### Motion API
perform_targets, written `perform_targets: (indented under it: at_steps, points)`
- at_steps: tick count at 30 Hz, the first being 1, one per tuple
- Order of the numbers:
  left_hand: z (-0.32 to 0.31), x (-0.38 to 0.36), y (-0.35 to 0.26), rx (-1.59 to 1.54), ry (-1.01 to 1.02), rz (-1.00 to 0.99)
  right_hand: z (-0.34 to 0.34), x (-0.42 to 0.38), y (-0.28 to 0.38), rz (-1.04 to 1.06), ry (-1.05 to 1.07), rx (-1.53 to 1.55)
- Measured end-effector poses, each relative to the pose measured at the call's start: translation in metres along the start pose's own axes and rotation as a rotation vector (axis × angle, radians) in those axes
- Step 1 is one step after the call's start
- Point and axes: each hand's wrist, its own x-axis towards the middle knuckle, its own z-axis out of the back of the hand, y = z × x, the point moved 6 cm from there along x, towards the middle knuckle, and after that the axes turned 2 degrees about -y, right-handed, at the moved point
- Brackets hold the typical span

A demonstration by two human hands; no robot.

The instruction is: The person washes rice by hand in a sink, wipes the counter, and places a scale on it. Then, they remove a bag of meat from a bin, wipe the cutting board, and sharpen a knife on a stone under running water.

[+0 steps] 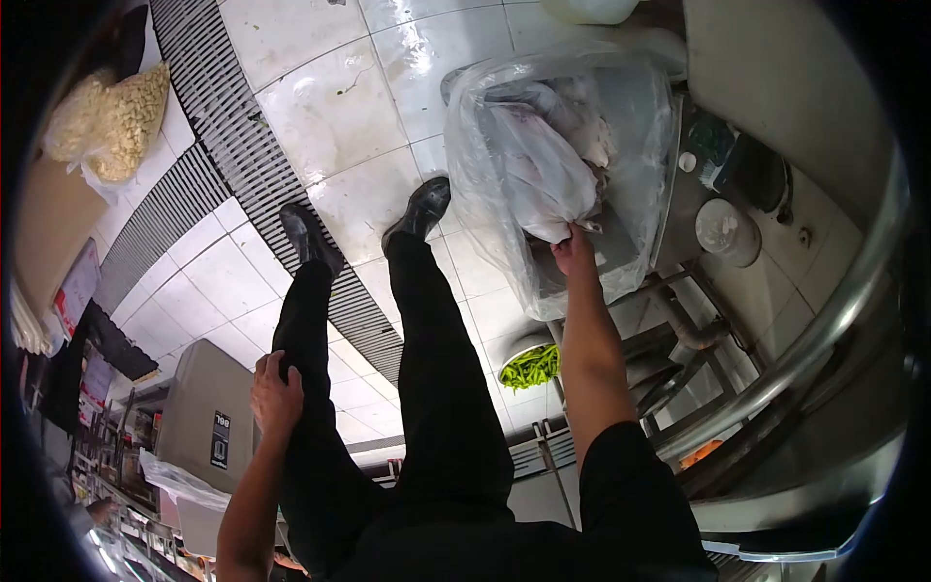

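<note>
My right hand reaches into a bin lined with a clear plastic bag. Its fingers are closed on the lower end of a whitish bundle in thin plastic, whose contents I cannot make out. My left hand rests on my left thigh by the knee, fingers bent and a little apart, holding nothing. Beside it stands a grey-beige lidded bin with a black label.
A bowl of green peppers sits on the tiled floor below the lined bin. A floor grate runs past my shoes. A bag of pale pieces lies upper left. A white tub and metal pipes are at right.
</note>
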Motion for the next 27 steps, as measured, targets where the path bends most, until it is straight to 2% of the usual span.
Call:
perform_targets:
  at_steps: [4,6,7,9,10,12,16,18,20,22,24,27]
  points:
    - [0.006,-0.001,-0.005,-0.003,0.017,0.010,-0.008,-0.010,-0.001,-0.062,-0.065,-0.143]
    - [0.007,0.000,-0.008,0.003,0.015,0.013,-0.016,-0.030,0.012,0.226,-0.136,-0.454]
    - [0.007,0.001,-0.009,-0.011,0.021,0.005,-0.005,-0.021,0.009,0.224,-0.129,-0.458]
    - [0.010,0.001,-0.007,-0.023,0.017,0.020,-0.019,-0.028,0.024,0.702,-0.055,-0.963]
    - [0.011,0.001,-0.008,-0.015,0.027,0.018,-0.024,-0.033,0.020,0.698,-0.035,-0.967]
    - [0.011,0.002,-0.007,-0.005,0.033,0.031,-0.029,-0.053,0.024,0.667,-0.070,-0.637]
    - [0.011,0.001,-0.005,0.006,0.015,0.016,-0.050,-0.104,0.027,0.662,-0.130,-0.580]
    - [0.010,0.002,-0.008,0.004,0.005,-0.013,-0.045,-0.092,0.022,0.679,-0.093,-0.513]
    - [0.011,0.000,-0.003,-0.007,0.032,0.011,-0.067,-0.126,0.030,0.637,-0.054,-0.570]
    - [0.020,-0.002,-0.004,-0.032,-0.009,-0.033,-0.074,-0.138,0.033,0.765,-0.153,-0.629]
    - [0.027,-0.006,-0.001,-0.062,-0.056,-0.089,-0.097,-0.201,0.052,0.815,-0.138,-0.655]
    - [0.043,-0.013,-0.005,0.013,-0.266,-0.297,-0.098,-0.296,0.065,0.885,-0.148,-0.697]
